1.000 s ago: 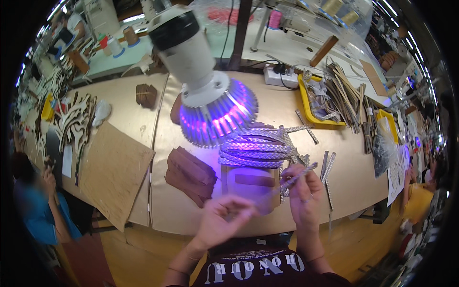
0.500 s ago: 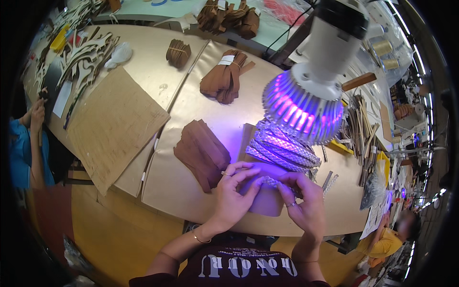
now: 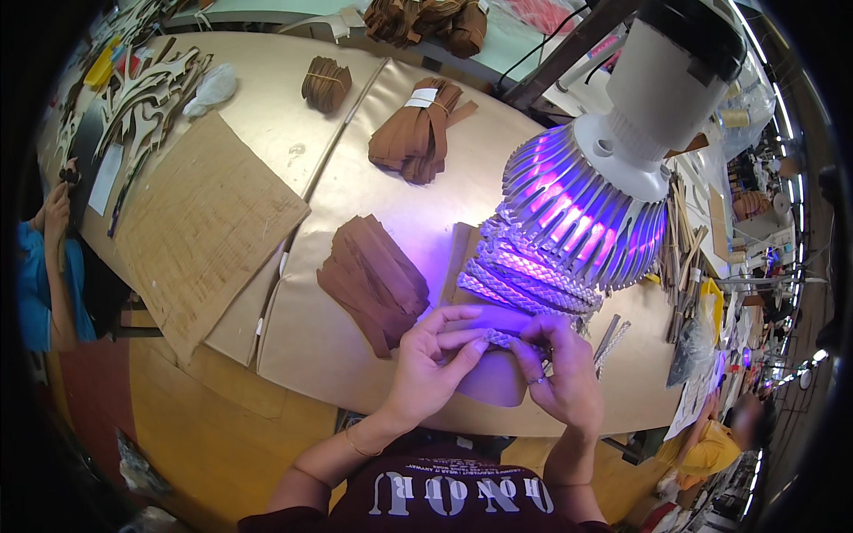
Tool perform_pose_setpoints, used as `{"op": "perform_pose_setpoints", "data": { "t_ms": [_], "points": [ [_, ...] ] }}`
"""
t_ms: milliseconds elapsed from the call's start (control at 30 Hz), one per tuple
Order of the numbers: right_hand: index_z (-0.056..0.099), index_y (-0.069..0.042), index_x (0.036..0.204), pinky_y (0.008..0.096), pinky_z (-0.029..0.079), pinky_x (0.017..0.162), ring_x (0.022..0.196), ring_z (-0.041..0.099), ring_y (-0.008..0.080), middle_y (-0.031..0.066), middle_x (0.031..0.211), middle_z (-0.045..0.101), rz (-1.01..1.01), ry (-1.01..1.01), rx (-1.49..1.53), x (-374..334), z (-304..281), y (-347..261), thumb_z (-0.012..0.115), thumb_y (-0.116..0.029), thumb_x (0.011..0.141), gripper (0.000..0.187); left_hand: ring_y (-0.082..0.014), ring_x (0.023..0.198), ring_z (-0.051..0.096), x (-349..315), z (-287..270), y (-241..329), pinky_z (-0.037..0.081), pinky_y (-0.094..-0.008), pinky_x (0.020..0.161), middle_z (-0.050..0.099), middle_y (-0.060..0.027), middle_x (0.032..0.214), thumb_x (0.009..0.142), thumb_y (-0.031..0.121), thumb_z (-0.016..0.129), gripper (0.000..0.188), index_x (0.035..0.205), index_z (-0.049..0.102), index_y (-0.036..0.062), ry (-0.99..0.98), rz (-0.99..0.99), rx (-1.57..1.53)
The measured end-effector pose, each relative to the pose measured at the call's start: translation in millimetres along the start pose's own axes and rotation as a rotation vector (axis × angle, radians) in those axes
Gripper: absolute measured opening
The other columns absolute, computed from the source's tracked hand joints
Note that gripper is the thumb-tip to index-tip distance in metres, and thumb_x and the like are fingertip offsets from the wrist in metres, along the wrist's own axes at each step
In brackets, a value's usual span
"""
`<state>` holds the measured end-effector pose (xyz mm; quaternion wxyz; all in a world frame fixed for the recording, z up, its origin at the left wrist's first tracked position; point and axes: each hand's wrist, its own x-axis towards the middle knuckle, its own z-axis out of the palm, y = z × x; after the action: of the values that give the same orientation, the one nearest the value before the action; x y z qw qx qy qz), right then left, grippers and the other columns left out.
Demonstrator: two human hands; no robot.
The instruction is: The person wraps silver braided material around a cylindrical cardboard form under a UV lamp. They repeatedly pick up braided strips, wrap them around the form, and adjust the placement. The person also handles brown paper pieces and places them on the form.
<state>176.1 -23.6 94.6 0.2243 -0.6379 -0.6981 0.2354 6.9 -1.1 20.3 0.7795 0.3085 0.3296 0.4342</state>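
Note:
My left hand [image 3: 433,366] and my right hand [image 3: 558,373] meet over a flat brown leather piece [image 3: 494,380] at the table's near edge. Between their fingertips they pinch a pale braided strip [image 3: 499,338]. Just beyond the hands lies a pile of several more braided strips [image 3: 524,275], lit violet by a finned lamp [image 3: 591,200] hanging close above it. A stack of brown leather pieces [image 3: 373,280] lies beside my left hand.
A bundle of brown strips [image 3: 416,129] and a smaller tied bundle [image 3: 325,82] lie farther back. A brown board [image 3: 200,226] sits left. Wooden sticks and tools [image 3: 684,258] crowd the right. One person in blue [image 3: 44,266] is left, another in yellow [image 3: 720,444] right.
The view has swung from the far side of the table down to its near edge. My hands, apart a second ago, have come together on the braided strip over the leather piece.

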Motion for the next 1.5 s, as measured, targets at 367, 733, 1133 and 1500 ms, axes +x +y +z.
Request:
{"op": "perform_pose_setpoints", "data": {
  "t_ms": [367, 733, 1133, 1500],
  "points": [
    [0.050, -0.001, 0.099, 0.0340, 0.048, 0.059, 0.065, 0.062, 0.0237, 0.0115, 0.078, 0.061, 0.021, -0.011, 0.014, 2, -1, -2, 0.067, -0.005, 0.086, 0.022, -0.0089, 0.092, 0.064, 1, -1, 2, 0.051, -0.0217, 0.080, 0.070, -0.0139, 0.104, 0.092, 0.000, 0.060, 0.040, 0.129, 0.046, -0.0022, -0.002, -0.045, -0.022],
    [0.051, -0.004, 0.102, 0.0412, 0.047, 0.062, 0.070, 0.062, 0.0325, 0.0122, 0.080, 0.064, 0.074, 0.005, 0.032, 3, 0, -4, 0.068, -0.013, 0.086, 0.025, -0.0090, 0.092, 0.064, 1, -2, 3, 0.050, -0.0211, 0.081, 0.070, -0.0133, 0.104, 0.091, -0.001, 0.060, 0.042, 0.131, 0.046, -0.0019, 0.005, -0.073, -0.033],
    [0.050, -0.003, 0.096, 0.0362, 0.049, 0.058, 0.063, 0.063, 0.0274, 0.0116, 0.072, 0.061, 0.081, 0.006, -0.126, 9, 0, -15, 0.071, -0.013, 0.084, 0.026, -0.0064, 0.086, 0.063, 3, -6, 2, 0.049, -0.0189, 0.074, 0.071, -0.0097, 0.099, 0.091, 0.004, 0.064, 0.042, 0.129, 0.047, -0.0003, 0.028, -0.074, -0.066],
    [0.050, -0.005, 0.099, 0.0424, 0.044, 0.061, 0.066, 0.060, 0.0334, 0.0116, 0.072, 0.061, 0.074, -0.001, -0.172, 15, 2, -21, 0.065, -0.012, 0.083, 0.023, -0.0181, 0.100, 0.065, -3, 2, -6, 0.052, -0.0301, 0.083, 0.065, -0.0163, 0.114, 0.087, -0.005, 0.060, 0.029, 0.116, 0.057, -0.0022, 0.213, 0.431, 0.620]
  ]
}}
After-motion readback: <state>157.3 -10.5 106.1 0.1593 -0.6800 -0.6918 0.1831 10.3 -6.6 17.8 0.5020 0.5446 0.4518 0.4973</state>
